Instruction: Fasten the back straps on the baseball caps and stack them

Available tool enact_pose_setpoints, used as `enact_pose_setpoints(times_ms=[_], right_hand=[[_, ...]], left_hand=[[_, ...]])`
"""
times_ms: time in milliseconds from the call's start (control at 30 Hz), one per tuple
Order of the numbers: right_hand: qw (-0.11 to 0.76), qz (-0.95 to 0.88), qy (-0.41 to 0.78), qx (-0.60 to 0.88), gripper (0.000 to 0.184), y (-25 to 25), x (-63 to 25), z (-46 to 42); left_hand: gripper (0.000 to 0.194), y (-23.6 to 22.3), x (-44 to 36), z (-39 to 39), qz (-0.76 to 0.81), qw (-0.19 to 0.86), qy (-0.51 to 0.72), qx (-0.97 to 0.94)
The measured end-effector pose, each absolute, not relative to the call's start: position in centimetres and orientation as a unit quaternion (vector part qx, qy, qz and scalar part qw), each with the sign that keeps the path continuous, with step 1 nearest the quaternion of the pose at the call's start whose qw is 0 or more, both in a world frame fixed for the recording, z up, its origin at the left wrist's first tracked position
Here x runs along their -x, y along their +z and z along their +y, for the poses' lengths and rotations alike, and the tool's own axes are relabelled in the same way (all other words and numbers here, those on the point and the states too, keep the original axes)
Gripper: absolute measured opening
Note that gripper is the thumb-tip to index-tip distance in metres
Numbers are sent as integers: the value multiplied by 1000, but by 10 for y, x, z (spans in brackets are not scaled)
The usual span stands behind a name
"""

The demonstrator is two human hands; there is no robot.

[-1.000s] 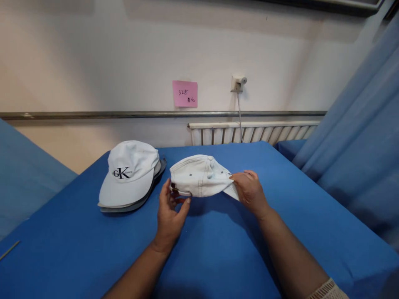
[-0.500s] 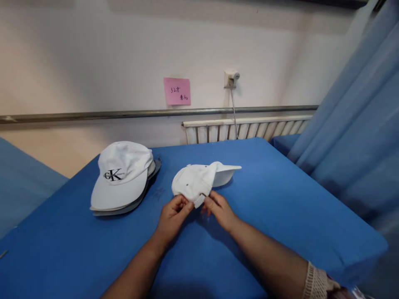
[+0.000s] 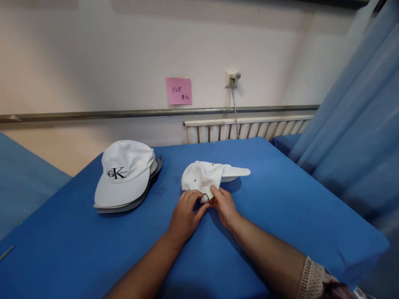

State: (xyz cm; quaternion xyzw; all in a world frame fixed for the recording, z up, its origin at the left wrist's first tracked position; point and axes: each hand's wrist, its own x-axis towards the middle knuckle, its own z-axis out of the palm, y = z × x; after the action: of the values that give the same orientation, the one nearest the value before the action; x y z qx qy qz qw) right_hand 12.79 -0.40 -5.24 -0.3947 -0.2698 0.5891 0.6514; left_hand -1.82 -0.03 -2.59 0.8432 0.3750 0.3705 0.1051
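Observation:
A white baseball cap point(image 3: 202, 174) is held just over the blue-covered table point(image 3: 280, 199), its brim pointing right and its back strap with a small metal buckle turned toward me. My left hand point(image 3: 188, 209) pinches the strap from the left, fingertips at the buckle. On the other side, my right hand point(image 3: 225, 206) grips the cap's lower back edge, thumb on top and fingers underneath. Left of them sits a stack of caps, topped by a white cap point(image 3: 124, 182) with black lettering; a darker cap point(image 3: 134, 204) shows beneath it.
Behind the table runs a metal rail point(image 3: 140, 113) along the wall, with a white radiator point(image 3: 249, 128) below it. A pink note point(image 3: 178, 91) and a plugged socket point(image 3: 232, 79) are on the wall. Blue curtain point(image 3: 352, 124) hangs at right. A thin stick point(image 3: 6, 252) lies at far left.
The held cap has shifted slightly right and tilted, its brim lower. My left hand has moved right along the strap to the buckle; my right thumb now lies on the cap's edge.

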Motion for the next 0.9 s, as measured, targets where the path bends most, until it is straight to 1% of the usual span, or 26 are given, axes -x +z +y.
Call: enact_pose_setpoints(times_ms=[100,200,267,333,400,467,533,600,667,733,800,900], right_hand=[[605,-327,580,436,54,-58,-131,-3],[564,-367,537,508,61,-61,-134,-1],[572,-349,530,520,59,-60,-134,0],[592,-301,554,502,54,-58,-134,1],[612,-253,594,456,49,-56,-134,2],[628,-219,632,397,43,-53,-136,3],[636,-201,658,349,41,-53,-139,3],[638,-196,668,329,39,-54,-142,3],[633,-205,676,316,39,-55,-144,3],[623,-221,686,304,40,-56,-144,1],[607,-238,697,298,41,-57,-144,-1],[563,-271,719,305,42,-60,-140,-5]], left_hand=[[7,-29,16,-2,372,129,351,-850],[12,-29,15,-4,347,188,358,-846],[15,-27,16,-6,343,238,390,-821],[13,-24,19,-7,361,288,425,-778],[8,-23,23,-7,376,341,445,-738],[12,-24,28,-6,381,371,445,-721],[22,-26,32,-4,386,351,422,-741],[28,-29,33,-3,387,292,389,-783],[26,-30,31,-2,375,237,369,-817],[23,-31,28,-2,361,208,370,-830],[22,-32,26,-2,352,204,373,-834],[17,-34,24,-4,347,240,370,-828]])
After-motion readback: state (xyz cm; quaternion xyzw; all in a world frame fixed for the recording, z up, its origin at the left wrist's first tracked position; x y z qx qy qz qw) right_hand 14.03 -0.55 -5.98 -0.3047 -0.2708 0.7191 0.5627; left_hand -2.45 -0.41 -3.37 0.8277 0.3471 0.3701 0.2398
